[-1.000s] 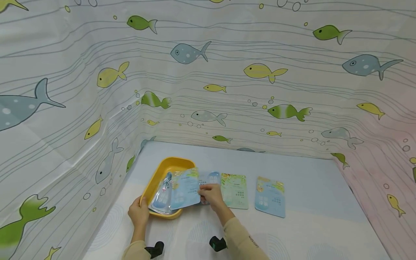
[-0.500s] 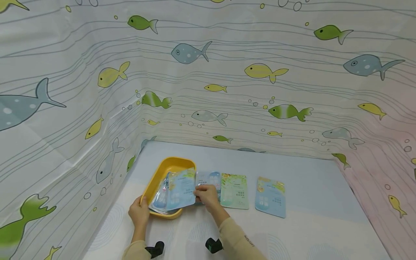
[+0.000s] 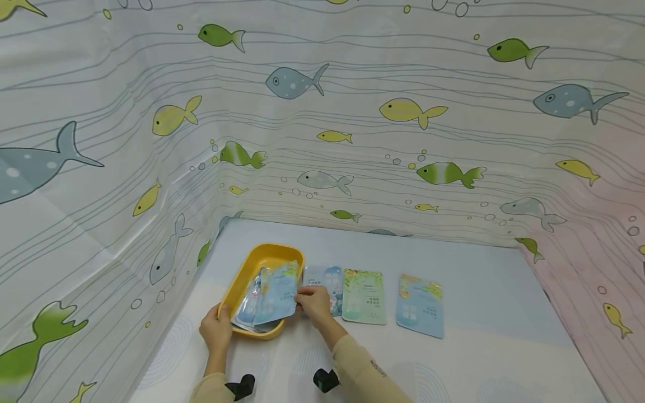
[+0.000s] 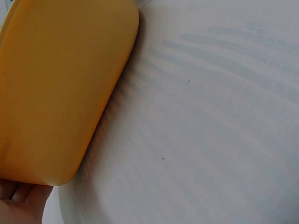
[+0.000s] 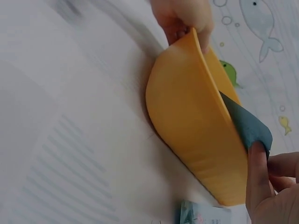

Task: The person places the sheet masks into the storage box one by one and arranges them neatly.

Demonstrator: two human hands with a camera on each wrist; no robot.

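My left hand grips the near-left rim of a yellow plastic tray, thumb over the edge; the right wrist view shows this hand at the tray's corner. Between thumb and fingers, my right hand pinches the right edge of a light blue sheet mask packet with yellow-green leaf print. The packet tilts over the tray's right side, and in the right wrist view its dark-looking corner rises past the rim. Beneath it in the tray lie shiny clear-and-blue packets, partly hidden.
To the tray's right, a blue-white packet, a green packet and another light blue packet lie in a row on the pale table. A fish-print curtain encloses the back and sides.
My right hand has moved left with the light blue packet, bringing it further over the tray. More of the blue-white packet beside the tray now shows. The left hand stays on the rim.
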